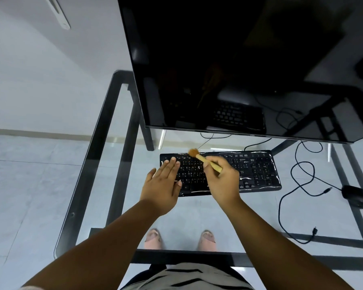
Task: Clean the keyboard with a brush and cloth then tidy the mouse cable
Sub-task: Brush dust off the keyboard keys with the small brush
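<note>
A black keyboard (254,170) lies on the glass desk (88,164) below the monitor. My right hand (222,178) grips a small wooden brush (203,159); its tan bristles touch the keyboard's top row, left of centre. My left hand (164,185) rests flat with fingers spread on the keyboard's left end. A black mouse (355,195) sits at the far right. Its black cable (298,185) runs in loose loops between mouse and keyboard. No cloth is in view.
A large dark monitor (228,63) overhangs the back of the desk, just beyond the keyboard. The desk's black metal frame shows through the glass. A loose plug end (314,231) lies near the front right. My feet show below the glass.
</note>
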{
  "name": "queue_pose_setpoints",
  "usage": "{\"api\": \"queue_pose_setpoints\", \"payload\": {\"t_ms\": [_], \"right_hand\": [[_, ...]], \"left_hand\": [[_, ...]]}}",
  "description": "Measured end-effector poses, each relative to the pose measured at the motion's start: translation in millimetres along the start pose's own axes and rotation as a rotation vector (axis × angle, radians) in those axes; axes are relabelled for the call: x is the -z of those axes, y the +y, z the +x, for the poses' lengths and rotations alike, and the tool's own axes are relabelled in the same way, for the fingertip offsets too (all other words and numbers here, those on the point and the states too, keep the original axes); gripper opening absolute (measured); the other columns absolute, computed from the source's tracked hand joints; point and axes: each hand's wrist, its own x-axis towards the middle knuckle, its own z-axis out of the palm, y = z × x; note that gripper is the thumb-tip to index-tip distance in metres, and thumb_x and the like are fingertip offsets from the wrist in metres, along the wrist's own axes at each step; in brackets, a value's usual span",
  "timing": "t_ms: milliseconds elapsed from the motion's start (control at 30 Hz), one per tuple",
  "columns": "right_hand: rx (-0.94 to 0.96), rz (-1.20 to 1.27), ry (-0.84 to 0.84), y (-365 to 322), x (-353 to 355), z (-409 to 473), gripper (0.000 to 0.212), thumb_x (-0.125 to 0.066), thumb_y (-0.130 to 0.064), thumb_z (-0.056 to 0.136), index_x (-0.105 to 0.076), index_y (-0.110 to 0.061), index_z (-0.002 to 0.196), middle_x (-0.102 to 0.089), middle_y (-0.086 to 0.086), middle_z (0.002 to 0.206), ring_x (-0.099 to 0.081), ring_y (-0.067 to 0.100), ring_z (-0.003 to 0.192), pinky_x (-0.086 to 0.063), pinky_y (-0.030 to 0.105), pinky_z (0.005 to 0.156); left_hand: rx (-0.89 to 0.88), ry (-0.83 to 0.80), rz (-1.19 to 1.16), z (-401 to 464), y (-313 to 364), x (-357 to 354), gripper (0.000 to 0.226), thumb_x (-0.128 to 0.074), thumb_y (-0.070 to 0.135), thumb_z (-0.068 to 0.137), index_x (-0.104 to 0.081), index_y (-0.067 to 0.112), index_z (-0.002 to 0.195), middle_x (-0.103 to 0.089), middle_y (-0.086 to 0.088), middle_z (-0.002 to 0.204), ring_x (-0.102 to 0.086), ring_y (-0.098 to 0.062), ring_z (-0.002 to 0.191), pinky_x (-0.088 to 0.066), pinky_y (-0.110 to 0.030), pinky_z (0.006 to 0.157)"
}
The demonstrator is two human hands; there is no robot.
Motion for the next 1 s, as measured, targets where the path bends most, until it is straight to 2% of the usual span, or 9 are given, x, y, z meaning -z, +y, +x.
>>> {"api": "queue_pose_setpoints", "payload": {"t_ms": [100, 233, 333, 533, 667, 733, 800, 900, 1000], "right_hand": [[-0.016, -0.011, -0.134, 3, 1, -2, 0.017, -0.070, -0.014, 0.088, -0.074, -0.016, 0.104, -0.072, -0.002, 0.071, -0.061, 0.011, 0.052, -0.050, 0.024, 0.052], [-0.088, 0.009, 0.025, 8, 5, 3, 0.010, -0.065, -0.022, 0.091, -0.070, -0.024, 0.099, -0.073, -0.002, 0.072, -0.068, 0.021, 0.060, -0.057, 0.041, 0.058], [-0.114, 0.100, -0.130, 6, 7, 4, 0.015, -0.064, -0.019, 0.091, -0.066, -0.034, 0.092, -0.074, 0.000, 0.075, -0.072, 0.024, 0.069, -0.059, 0.043, 0.068], [-0.172, 0.069, 0.064, 11, 24, 10, 0.009, -0.061, -0.012, 0.090, -0.069, -0.018, 0.091, -0.071, 0.003, 0.069, -0.066, 0.034, 0.061, -0.055, 0.047, 0.057], [-0.154, 0.101, -0.072, 14, 33, 9, 0.019, -0.061, -0.009, 0.090, -0.068, -0.026, 0.085, -0.072, 0.003, 0.070, -0.069, 0.033, 0.065, -0.057, 0.049, 0.063], [-0.167, 0.030, -0.008, 21, 34, 11, 0.010, -0.061, -0.014, 0.090, -0.067, -0.022, 0.087, -0.070, 0.002, 0.066, -0.066, 0.032, 0.060, -0.055, 0.050, 0.057], [-0.194, 0.079, 0.077, 19, 34, 13, 0.009, -0.061, -0.015, 0.090, -0.066, -0.021, 0.089, -0.070, 0.001, 0.067, -0.066, 0.031, 0.061, -0.055, 0.048, 0.057], [-0.146, 0.122, -0.054, 12, 37, 13, 0.016, -0.061, -0.011, 0.091, -0.066, -0.026, 0.088, -0.072, 0.000, 0.073, -0.070, 0.028, 0.068, -0.057, 0.043, 0.066], [-0.155, 0.031, -0.008, 36, 65, 19, 0.013, -0.060, -0.013, 0.091, -0.065, -0.024, 0.089, -0.070, 0.005, 0.068, -0.065, 0.032, 0.062, -0.055, 0.048, 0.057]], "left_hand": [[-0.025, -0.038, 0.048, -1, 2, -2, 0.071, -0.002, 0.052, 0.089, -0.012, 0.025, 0.154, -0.007, 0.009, 0.162, -0.004, -0.010, 0.149, -0.005, -0.037, 0.118], [-0.010, -0.053, 0.073, 1, 4, -2, 0.074, 0.000, 0.052, 0.087, -0.015, 0.024, 0.154, -0.009, 0.008, 0.162, -0.008, -0.010, 0.148, -0.005, -0.039, 0.117], [0.008, -0.048, 0.079, 1, 8, -1, 0.076, 0.003, 0.053, 0.086, -0.016, 0.023, 0.153, -0.009, 0.008, 0.162, -0.008, -0.010, 0.148, -0.007, -0.038, 0.117], [0.078, -0.044, 0.088, 4, 23, -1, 0.073, 0.000, 0.052, 0.089, -0.019, 0.022, 0.152, -0.016, 0.005, 0.161, -0.013, -0.014, 0.147, -0.012, -0.038, 0.117], [0.137, -0.007, 0.109, 8, 35, 0, 0.062, -0.017, 0.049, 0.096, -0.025, 0.019, 0.150, -0.025, -0.002, 0.158, -0.023, -0.022, 0.144, -0.016, -0.040, 0.114], [0.164, 0.009, 0.118, 8, 39, 3, 0.068, -0.012, 0.052, 0.092, -0.028, 0.018, 0.149, -0.029, -0.004, 0.156, -0.028, -0.026, 0.142, -0.020, -0.042, 0.113], [0.172, 0.008, 0.109, 11, 39, 4, 0.068, -0.013, 0.052, 0.092, -0.024, 0.018, 0.151, -0.024, -0.003, 0.158, -0.023, -0.025, 0.144, -0.018, -0.042, 0.115], [0.108, -0.022, 0.057, 14, 42, 1, 0.063, -0.020, 0.048, 0.099, -0.011, 0.020, 0.154, -0.007, 0.002, 0.162, -0.006, -0.017, 0.149, -0.009, -0.039, 0.119], [0.060, -0.072, 0.037, 24, 74, -12, 0.063, -0.021, 0.048, 0.100, -0.004, 0.022, 0.155, 0.002, 0.006, 0.162, 0.001, -0.013, 0.149, -0.004, -0.038, 0.120]]}}
